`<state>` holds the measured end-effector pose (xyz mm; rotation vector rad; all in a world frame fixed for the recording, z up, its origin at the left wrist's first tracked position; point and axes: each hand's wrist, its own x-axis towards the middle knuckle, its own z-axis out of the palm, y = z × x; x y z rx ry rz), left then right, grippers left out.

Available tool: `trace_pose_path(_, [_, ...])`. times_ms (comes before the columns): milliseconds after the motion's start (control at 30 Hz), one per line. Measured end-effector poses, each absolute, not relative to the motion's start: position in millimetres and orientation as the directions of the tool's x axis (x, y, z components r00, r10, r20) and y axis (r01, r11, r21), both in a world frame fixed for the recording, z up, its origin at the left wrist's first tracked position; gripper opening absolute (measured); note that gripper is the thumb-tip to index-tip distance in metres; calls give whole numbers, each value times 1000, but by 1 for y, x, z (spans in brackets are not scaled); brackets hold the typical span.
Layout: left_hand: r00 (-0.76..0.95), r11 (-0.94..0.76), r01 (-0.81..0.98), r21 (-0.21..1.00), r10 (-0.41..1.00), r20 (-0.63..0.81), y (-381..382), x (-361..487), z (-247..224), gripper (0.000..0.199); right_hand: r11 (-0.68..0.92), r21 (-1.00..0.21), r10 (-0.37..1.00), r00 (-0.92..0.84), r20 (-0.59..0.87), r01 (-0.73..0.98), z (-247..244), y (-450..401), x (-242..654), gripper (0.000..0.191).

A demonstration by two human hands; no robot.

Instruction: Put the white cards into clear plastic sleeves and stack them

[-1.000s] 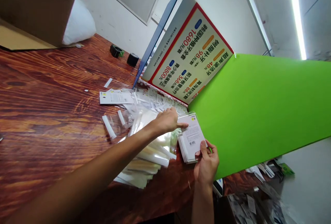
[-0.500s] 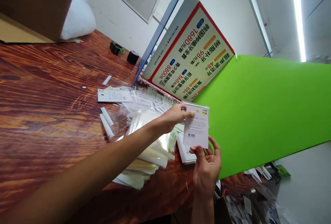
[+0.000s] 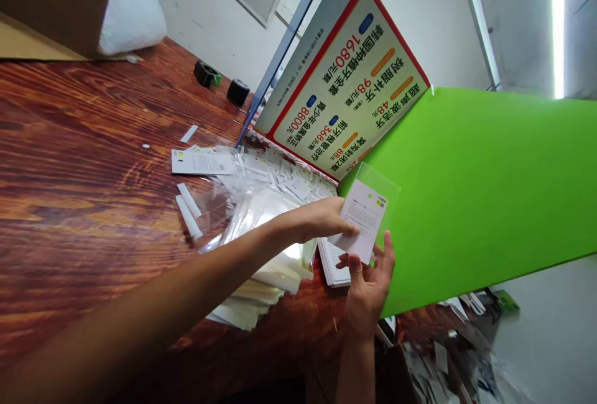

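My left hand (image 3: 329, 217) is closed on a small white printed card (image 3: 361, 214), its thumb pressed across the face. A clear plastic sleeve (image 3: 385, 180) shows around the card and sticks out past its top edge. Just below the card, my right hand (image 3: 368, 289) has its fingers apart and palm turned up, its fingertips close to the lower edge; whether they touch it I cannot tell. Behind and below the card lies a stack of white cards (image 3: 333, 267). A pile of clear plastic sleeves (image 3: 261, 217) is beneath my left forearm.
Loose cards (image 3: 205, 161) are scattered at the foot of a printed sign board (image 3: 345, 81). A large green panel (image 3: 489, 192) stands at the right. Black tape rolls (image 3: 237, 91) and a cardboard box (image 3: 51, 6) sit further back on the wooden table (image 3: 93, 143).
The card has tilted clockwise and the clear sleeve now shows more beyond its top. My left thumb sits lower on the card. My right fingers have spread and come away from its lower edge.
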<state>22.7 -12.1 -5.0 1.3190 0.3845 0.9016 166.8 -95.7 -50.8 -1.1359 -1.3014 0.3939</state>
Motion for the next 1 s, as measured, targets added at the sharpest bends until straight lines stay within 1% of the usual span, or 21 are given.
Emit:
trace_pose_path(67, [637,-12,-349,937,731,246,-10,19,-6,30,468,-824,784,281,554,318,-54,-93,169,76])
trace_pose_path(133, [653,-6,-317,949,724,223,-9,15,-4,31,482,-831,786,283,550,277,-58,-90,170,68])
trace_pose_path(200, [628,3,-274,962,758,176,-8,12,-2,36,466,-859,805,302,511,211,-61,-88,169,64])
trace_pose_path(300, [558,21,-235,972,822,117,-8,12,0,35,408,-909,851,324,412,84,-65,-86,165,71])
trace_pose_path(367, [548,10,-209,978,830,108,-8,12,-1,33,398,-917,859,345,379,15,-67,-84,162,73])
trace_pose_path(500, [580,-43,-98,994,809,92,-11,13,-3,41,423,-901,845,400,355,-94,-76,-73,166,63])
trace_pose_path(600, [613,-52,-77,996,785,88,-16,17,-4,41,393,-905,877,363,315,-166,-85,-64,172,54])
trace_pose_path(667, [648,-53,-24,998,759,55,-19,22,-5,42,398,-901,871,379,311,-175,-89,-62,174,45])
trace_pose_path(733, [668,-50,67,997,744,-7,-22,27,-6,49,421,-896,838,439,324,-141,-88,-64,173,39])
trace_pose_path(800, [672,-55,138,989,738,-53,-22,28,-5,57,437,-895,805,481,348,-84,-81,-64,169,38])
trace_pose_path(867, [666,-71,180,981,743,-68,-19,22,-1,60,439,-897,793,490,362,-50,-70,-56,168,38])
trace_pose_path(933, [628,-97,239,966,774,-78,-12,8,6,62,397,-917,803,495,332,-30,-59,-40,170,38])
trace_pose_path(1000, [523,-148,326,934,851,-48,-3,-15,13,64,332,-943,834,469,290,-8,-50,-19,177,39])
